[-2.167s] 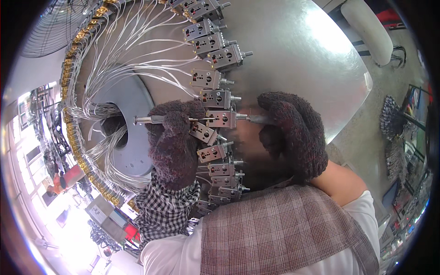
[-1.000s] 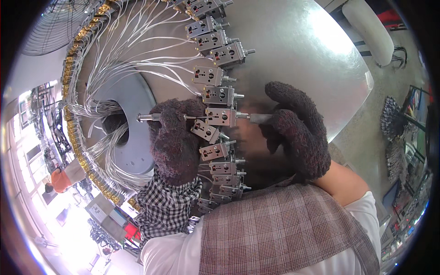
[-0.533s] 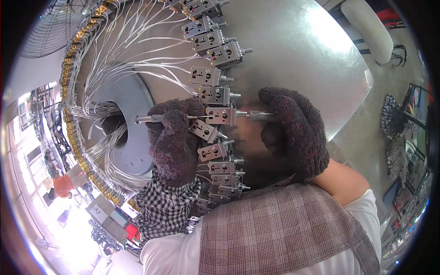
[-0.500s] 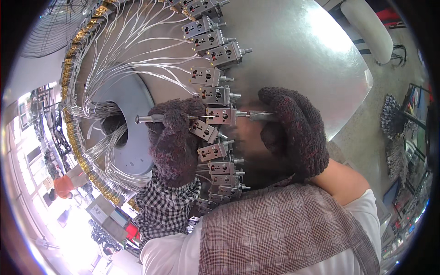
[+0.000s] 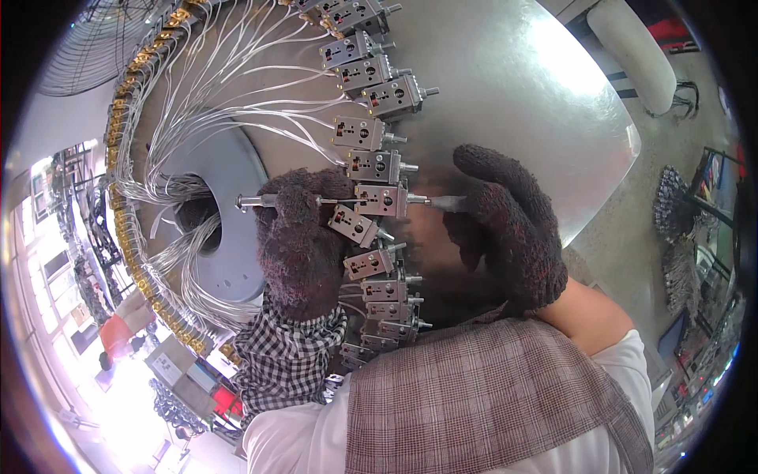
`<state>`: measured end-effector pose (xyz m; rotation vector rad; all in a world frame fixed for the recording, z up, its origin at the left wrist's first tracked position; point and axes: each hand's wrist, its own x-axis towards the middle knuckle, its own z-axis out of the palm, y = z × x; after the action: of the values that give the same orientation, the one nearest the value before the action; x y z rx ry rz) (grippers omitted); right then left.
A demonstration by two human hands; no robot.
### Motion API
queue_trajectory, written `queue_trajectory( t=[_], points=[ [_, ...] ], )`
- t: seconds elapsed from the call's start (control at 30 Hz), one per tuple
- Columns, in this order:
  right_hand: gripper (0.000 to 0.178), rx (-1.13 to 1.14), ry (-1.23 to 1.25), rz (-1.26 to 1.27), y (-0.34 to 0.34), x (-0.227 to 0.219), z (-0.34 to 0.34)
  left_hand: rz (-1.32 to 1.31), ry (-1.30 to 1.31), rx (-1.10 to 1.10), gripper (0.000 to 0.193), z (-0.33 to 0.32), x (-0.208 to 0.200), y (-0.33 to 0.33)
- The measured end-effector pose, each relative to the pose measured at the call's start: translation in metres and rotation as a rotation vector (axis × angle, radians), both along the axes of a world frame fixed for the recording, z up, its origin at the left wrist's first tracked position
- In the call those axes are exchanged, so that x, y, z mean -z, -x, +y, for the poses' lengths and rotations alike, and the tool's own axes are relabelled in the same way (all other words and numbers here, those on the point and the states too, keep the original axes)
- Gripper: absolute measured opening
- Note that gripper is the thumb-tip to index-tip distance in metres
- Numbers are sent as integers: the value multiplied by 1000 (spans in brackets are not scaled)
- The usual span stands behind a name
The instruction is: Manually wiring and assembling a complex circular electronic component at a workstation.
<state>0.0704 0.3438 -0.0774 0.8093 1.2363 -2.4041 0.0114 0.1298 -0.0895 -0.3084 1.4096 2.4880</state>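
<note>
Both hands wear dark knitted gloves. My left hand (image 5: 298,241) is closed around a thin metal rod tool (image 5: 254,201) whose end sticks out to the left; the tool points at a small grey metal switch unit (image 5: 380,199) in a curved row of like units (image 5: 365,133). My right hand (image 5: 509,229) pinches a small metal piece (image 5: 448,203) against the shaft on that unit's right side. White wires (image 5: 229,95) run from the units to a ring of brass terminals (image 5: 130,75).
The units sit on a large round shiny metal table (image 5: 521,103) with a dark central hole (image 5: 197,225). A floor fan (image 5: 91,43) stands at the upper left. A padded stool (image 5: 636,51) and racks of parts (image 5: 683,229) are on the right.
My right hand's fingers have shifted slightly at the unit's shaft, lifting and closing again. My left hand and the tool have stayed in place.
</note>
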Motion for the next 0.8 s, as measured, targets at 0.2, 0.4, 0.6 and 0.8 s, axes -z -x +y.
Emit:
queue_trajectory(
  t=[0.2, 0.4, 0.6, 0.8],
  points=[
    [38, -188, -858, 669, -10, 25, 3, 5, -36, 138, 46, -2, -5, -4],
    [42, -95, -349, 316, -11, 10, 0, -105, 19, 122, 40, -2, -11, 1],
    [43, -151, -690, 844, 5, 31, -17, -4, -48, 73, 27, -4, -23, -2],
    [38, 87, -1025, 1203, 28, 29, -17, -86, -82, 89, 25, 1, -21, -3]
  ],
)
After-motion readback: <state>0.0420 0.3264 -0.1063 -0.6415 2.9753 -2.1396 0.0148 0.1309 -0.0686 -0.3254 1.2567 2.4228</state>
